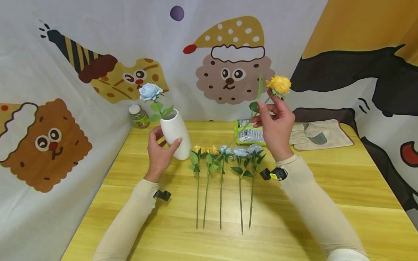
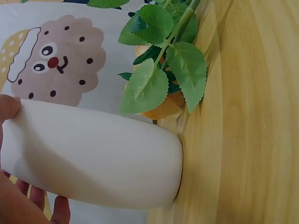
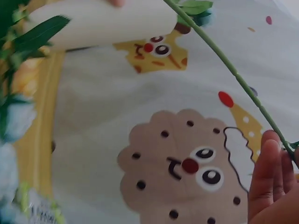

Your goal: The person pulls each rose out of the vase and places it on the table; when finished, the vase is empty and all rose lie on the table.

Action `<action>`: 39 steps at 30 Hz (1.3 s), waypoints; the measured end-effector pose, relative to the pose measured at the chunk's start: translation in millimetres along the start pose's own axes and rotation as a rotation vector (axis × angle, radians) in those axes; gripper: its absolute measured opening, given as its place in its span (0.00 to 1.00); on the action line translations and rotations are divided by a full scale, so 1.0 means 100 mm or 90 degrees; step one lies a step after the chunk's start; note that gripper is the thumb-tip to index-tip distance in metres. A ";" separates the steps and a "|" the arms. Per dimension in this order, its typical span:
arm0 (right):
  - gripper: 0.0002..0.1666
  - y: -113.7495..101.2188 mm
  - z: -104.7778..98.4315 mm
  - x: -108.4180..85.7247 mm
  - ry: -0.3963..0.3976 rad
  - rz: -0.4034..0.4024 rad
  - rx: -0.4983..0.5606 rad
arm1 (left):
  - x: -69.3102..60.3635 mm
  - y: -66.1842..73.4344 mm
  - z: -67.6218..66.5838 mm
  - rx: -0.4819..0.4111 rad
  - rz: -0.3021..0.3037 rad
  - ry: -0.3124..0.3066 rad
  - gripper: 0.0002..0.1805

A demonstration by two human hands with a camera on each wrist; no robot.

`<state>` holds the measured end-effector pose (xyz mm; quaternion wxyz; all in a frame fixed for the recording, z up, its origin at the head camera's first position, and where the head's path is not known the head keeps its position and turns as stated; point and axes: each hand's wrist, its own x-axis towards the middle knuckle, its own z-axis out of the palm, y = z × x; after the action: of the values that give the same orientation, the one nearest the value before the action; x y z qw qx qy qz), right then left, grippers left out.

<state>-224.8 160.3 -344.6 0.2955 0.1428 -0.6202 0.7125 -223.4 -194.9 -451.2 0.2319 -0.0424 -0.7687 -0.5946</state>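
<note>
My left hand (image 1: 160, 151) grips a white vase (image 1: 176, 136) around its body; the vase stands on the table, and in the left wrist view its base (image 2: 173, 172) meets the wood. A blue rose (image 1: 150, 92) with green leaves rises from the vase's mouth. In the air to the right, my right hand (image 1: 277, 123) pinches a yellow rose (image 1: 279, 85) by its stem just below the bloom. Its long stem (image 3: 233, 72) slants down toward the left. Between the hands lie yellow roses (image 1: 211, 150) and blue roses (image 1: 241, 152) in a row, blooms away from me.
At the back left stands a small jar (image 1: 139, 116) with a white lid. A green-and-white packet (image 1: 249, 132) lies behind the right hand, beside a pale work glove (image 1: 323, 135). A printed cloth (image 1: 183, 65) hangs behind the wooden table (image 1: 156, 228).
</note>
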 end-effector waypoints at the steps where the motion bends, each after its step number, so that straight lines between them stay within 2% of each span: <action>1: 0.25 0.01 -0.05 -0.02 -0.010 0.004 -0.019 | 0.00 0.00 0.00 0.002 -0.001 0.000 0.42; 7: 0.24 0.09 -0.32 -0.16 -0.050 0.055 -0.102 | -0.03 0.00 -0.01 0.013 0.000 0.002 0.42; 16: 0.33 0.17 -0.67 -0.35 -0.091 0.203 -0.201 | -0.02 -0.01 0.00 0.022 0.000 0.004 0.42; 25: 0.34 0.33 -1.01 -0.54 -0.193 0.281 -0.321 | 0.00 0.01 0.02 0.009 -0.003 0.004 0.42; 26: 0.33 0.35 -1.04 -0.56 -0.205 0.293 -0.330 | -0.01 0.05 0.03 0.009 -0.004 0.005 0.42; 32: 0.31 0.47 -1.21 -0.69 -0.244 0.351 -0.348 | -0.02 0.03 0.01 0.009 0.007 0.001 0.42; 34: 0.31 0.51 -1.25 -0.71 -0.253 0.373 -0.348 | 0.00 -0.02 0.00 0.008 0.012 0.000 0.42; 39: 0.33 0.64 -1.33 -0.78 -0.307 0.457 -0.337 | 0.01 0.00 0.03 0.006 0.005 0.003 0.42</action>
<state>-180.2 266.6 -464.8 -0.0938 0.0011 -0.8401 0.5343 -225.6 -192.9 -451.3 0.2360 -0.0430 -0.7708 -0.5901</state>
